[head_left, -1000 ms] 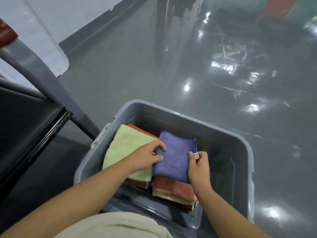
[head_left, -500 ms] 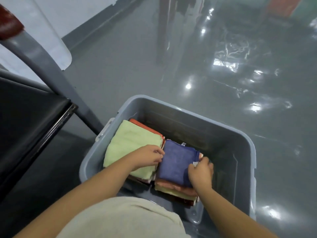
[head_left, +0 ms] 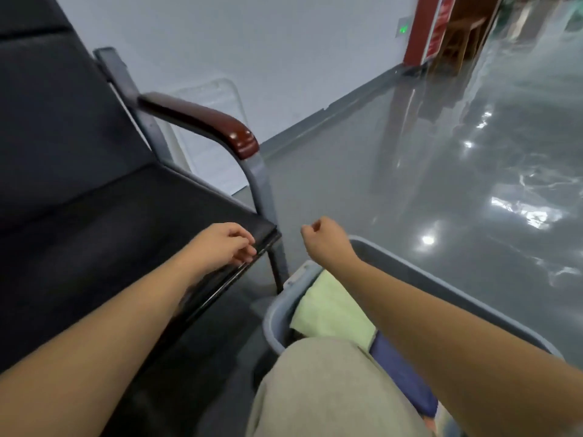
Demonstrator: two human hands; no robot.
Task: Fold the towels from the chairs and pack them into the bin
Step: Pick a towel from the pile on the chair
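The grey plastic bin (head_left: 419, 275) stands on the floor at the lower right, partly hidden by my knee and right arm. Inside it lie a folded light green towel (head_left: 331, 310) and a folded blue towel (head_left: 400, 376). My left hand (head_left: 225, 246) hovers over the front corner of the black chair seat (head_left: 110, 234), fingers loosely curled and holding nothing. My right hand (head_left: 323, 236) is raised above the bin's far rim, fingers curled in, holding nothing. No towel shows on the chair seat.
The chair has a dark red armrest (head_left: 202, 121) on a grey metal frame, close to the bin's left side. A white wall with a dark skirting runs behind. Glossy grey floor (head_left: 441, 184) stretches to the right. My knee in beige trousers (head_left: 328, 386) covers the bin's near edge.
Both hands have let go of the blue towel and lifted out of the bin. My view has swung up and left toward the chair.
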